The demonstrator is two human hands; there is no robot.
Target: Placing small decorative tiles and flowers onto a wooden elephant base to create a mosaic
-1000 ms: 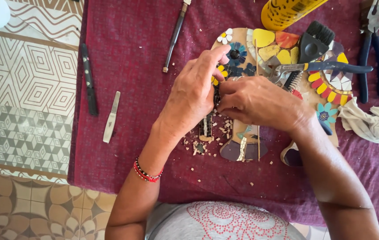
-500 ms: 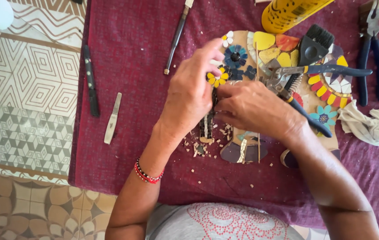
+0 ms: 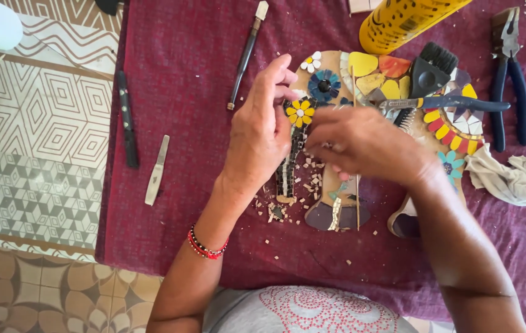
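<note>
Both hands work at the mosaic board (image 3: 337,68): left hand (image 3: 262,132) pinches beside the yellow flower tile (image 3: 300,113); right hand (image 3: 365,143) curls closed over small tile chips, exact hold hidden.

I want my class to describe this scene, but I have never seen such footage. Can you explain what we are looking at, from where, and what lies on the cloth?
The one picture comes from a camera on a person's head, looking down at their own bare hands. No machine is involved. The left hand and the right hand meet over a wooden mosaic board set with coloured tile flowers, among them a yellow flower. Whether the fingers pinch a piece I cannot tell. Small tile chips lie scattered below. On the dark red cloth also lie blue-handled pliers, a black brush, a yellow bottle and a crumpled rag.
</note>
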